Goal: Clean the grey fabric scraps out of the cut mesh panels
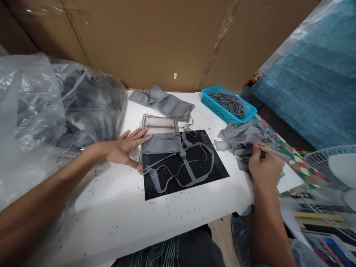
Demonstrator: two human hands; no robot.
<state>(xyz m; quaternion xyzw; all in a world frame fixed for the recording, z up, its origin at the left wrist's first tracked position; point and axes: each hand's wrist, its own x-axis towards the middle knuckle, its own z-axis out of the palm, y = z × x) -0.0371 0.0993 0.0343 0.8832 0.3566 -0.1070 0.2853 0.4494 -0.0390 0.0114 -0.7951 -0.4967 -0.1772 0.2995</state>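
My left hand (125, 148) lies with fingers spread at the left edge of a flat grey fabric piece (161, 144) with framed, see-through upper panels. Grey straps and thin cords (190, 168) trail from this piece over a black mat (214, 168). On the right, my right hand (264, 163) is closed around a slim pale stick-like tool (274, 152), its exact kind unclear. The fingertips of that hand are at a heap of grey fabric scraps (244, 135); whether they also pinch a scrap cannot be made out.
A blue plastic basket (214, 107) holds many grey cord-like pieces. Folded grey fabric (167, 102) lies near the cardboard wall (144, 44). A large clear plastic bag (91, 107) of grey goods fills the left side. Dark specks dot the white table (133, 218). A white wire rack (325, 163) stands right.
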